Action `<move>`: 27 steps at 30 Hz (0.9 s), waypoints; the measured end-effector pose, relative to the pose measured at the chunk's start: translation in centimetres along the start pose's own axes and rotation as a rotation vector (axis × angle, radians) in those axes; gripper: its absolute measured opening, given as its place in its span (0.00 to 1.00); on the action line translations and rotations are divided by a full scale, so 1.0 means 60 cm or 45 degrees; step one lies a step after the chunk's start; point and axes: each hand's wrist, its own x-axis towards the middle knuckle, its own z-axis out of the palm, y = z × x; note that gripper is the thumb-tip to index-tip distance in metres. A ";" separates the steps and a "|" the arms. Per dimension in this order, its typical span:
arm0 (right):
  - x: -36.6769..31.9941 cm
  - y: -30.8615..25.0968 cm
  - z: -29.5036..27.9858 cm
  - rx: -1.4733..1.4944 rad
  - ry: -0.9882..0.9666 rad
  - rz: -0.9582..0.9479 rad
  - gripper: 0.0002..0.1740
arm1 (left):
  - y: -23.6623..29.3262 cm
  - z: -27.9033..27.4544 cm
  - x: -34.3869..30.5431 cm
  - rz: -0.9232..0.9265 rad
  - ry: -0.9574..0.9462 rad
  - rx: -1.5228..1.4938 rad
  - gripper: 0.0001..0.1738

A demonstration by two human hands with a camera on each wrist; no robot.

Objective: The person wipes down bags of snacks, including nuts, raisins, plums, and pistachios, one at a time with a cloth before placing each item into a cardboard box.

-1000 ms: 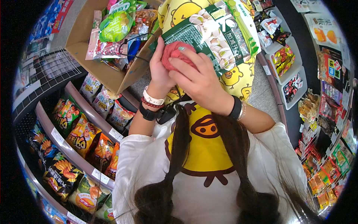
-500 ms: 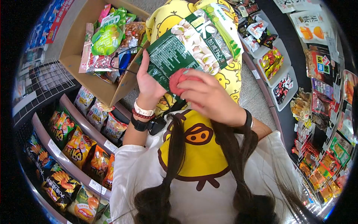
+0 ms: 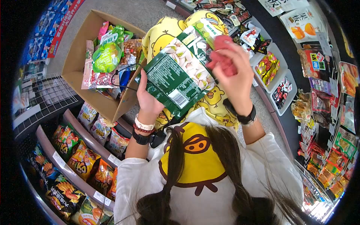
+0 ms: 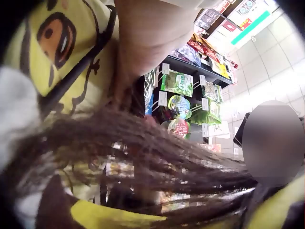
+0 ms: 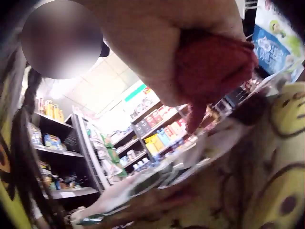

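A green bag of pistachios [image 3: 176,82] lies slanted over the person's yellow chick-print trousers, its printed nuts and barcode facing up. The left hand [image 3: 150,100] holds it by the lower left edge, the thumb along that edge and the other fingers hidden beneath. A crumpled red cloth [image 3: 224,62] is gripped in the right hand [image 3: 240,77], over the bag's upper right part. In the right wrist view the cloth [image 5: 209,67] bulges out under the palm. Hair hides most of the left wrist view.
At the left, a cardboard box [image 3: 77,80] full of snack packets stands close by the bag, with a dark cable across its rim. Below it is a tiered shelf [image 3: 62,161] of chip bags. White bins [image 3: 287,97] of small packets and hanging snacks line the right.
The right hand has carried the red cloth from the left palm across the bag to its upper right. More of the bag's back now shows, and the left palm has moved off the cloth.
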 end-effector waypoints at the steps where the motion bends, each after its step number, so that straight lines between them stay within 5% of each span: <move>1: -0.007 -0.020 0.004 0.070 -0.033 -0.064 0.18 | -0.002 0.004 -0.002 0.007 0.009 0.014 0.32; 5: -0.047 -0.046 0.043 0.253 -0.432 -0.256 0.21 | -0.003 0.016 0.002 0.013 0.013 0.073 0.32; 10: -0.024 0.004 0.055 0.137 -0.212 -0.156 0.21 | -0.002 0.005 -0.002 -0.022 -0.085 0.044 0.31; 13: 0.003 0.038 0.048 0.039 -0.109 -0.128 0.20 | -0.004 0.007 -0.003 0.026 0.052 0.100 0.30; 23: 0.031 0.020 0.059 -0.086 0.165 -0.142 0.19 | -0.004 0.002 -0.004 0.013 -0.014 0.069 0.30; 27: -0.010 -0.038 0.078 0.125 -0.217 -0.301 0.20 | -0.006 0.006 -0.003 -0.003 -0.052 0.088 0.33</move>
